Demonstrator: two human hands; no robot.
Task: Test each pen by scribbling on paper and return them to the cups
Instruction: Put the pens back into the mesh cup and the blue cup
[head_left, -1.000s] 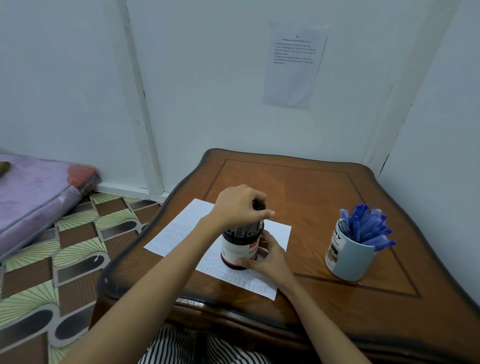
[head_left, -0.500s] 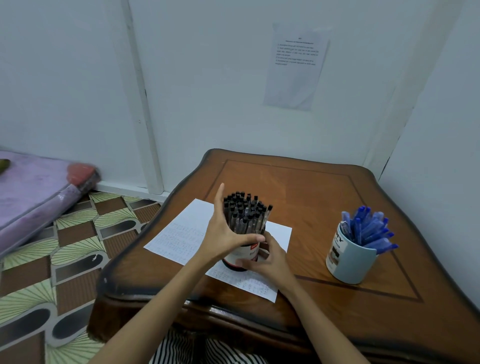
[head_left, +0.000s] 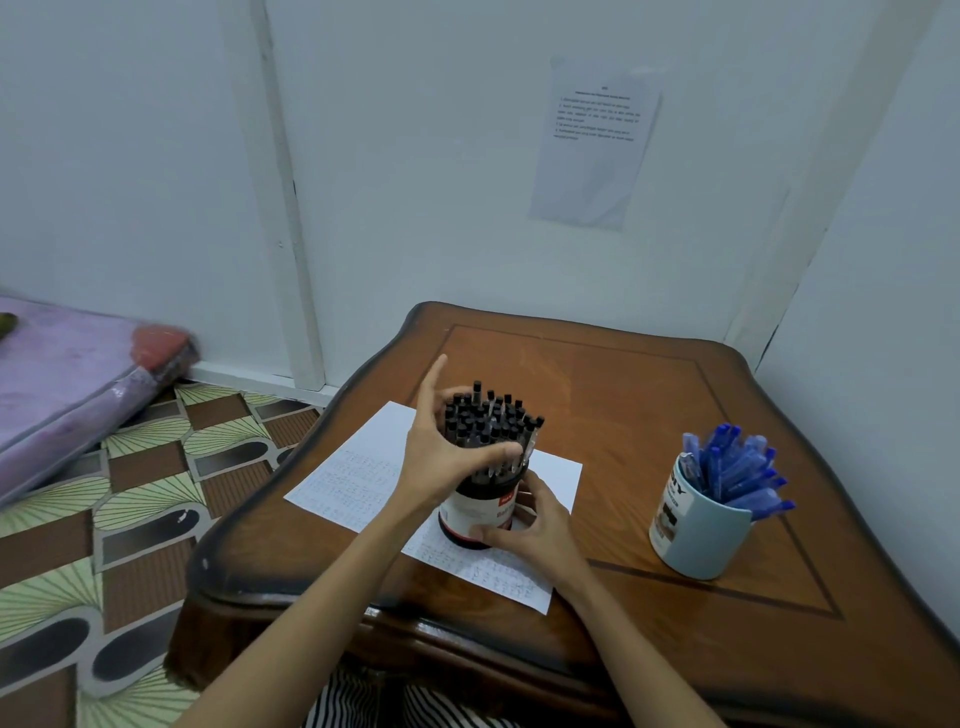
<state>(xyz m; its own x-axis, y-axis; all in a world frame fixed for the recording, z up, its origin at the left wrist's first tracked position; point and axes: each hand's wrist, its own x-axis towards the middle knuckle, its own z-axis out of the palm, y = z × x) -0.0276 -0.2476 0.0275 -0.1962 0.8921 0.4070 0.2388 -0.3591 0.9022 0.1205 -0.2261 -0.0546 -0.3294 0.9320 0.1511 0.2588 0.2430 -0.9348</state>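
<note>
A dark cup with a white and red label (head_left: 470, 512) stands on a scribbled sheet of paper (head_left: 353, 473) on the wooden table (head_left: 597, 395). It is packed with several black pens (head_left: 488, 415) standing upright. My left hand (head_left: 441, 462) wraps the pen bundle from the left, thumb across the front and index finger pointing up. My right hand (head_left: 535, 535) holds the cup low on its right side. A pale blue mug (head_left: 696, 540) full of blue pens (head_left: 737, 467) stands to the right.
The table sits in a corner, with white walls behind and to the right. A printed sheet (head_left: 595, 140) is taped to the back wall. A purple mattress (head_left: 62, 374) lies on the patterned floor (head_left: 130, 493) at left.
My left hand has come off the top of the black pens and moved down to their left side, uncovering the pen tips. My right hand stays on the cup.
</note>
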